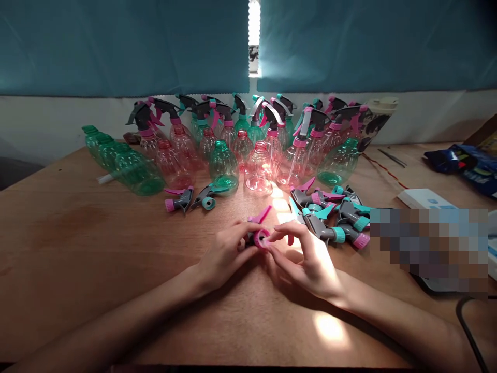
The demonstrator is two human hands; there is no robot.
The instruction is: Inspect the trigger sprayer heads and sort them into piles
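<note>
Bare forearms (392,308) reach over the counter (97,248) nearest me; my left hand (225,254) has its grip pinching a pink-collared spray head (257,237), near side of the bottles (223,173). My right hand (308,261) meets its opening; whether pinching, I cannot tell.

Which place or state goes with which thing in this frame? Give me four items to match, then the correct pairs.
Things
1. Left hand
2. Larger heap of loose spray heads
3. Curtains
4. Overlapping row of green bottles

Places and states
A. Hanging at the back, with a bright gap
B. At the left end of the bottle group, no heads fitted
C. On the table, just beyond the right hand
D. Its fingers hold a spray head with a pink collar

Pairs: 1-D, 2-C, 3-A, 4-B
</note>
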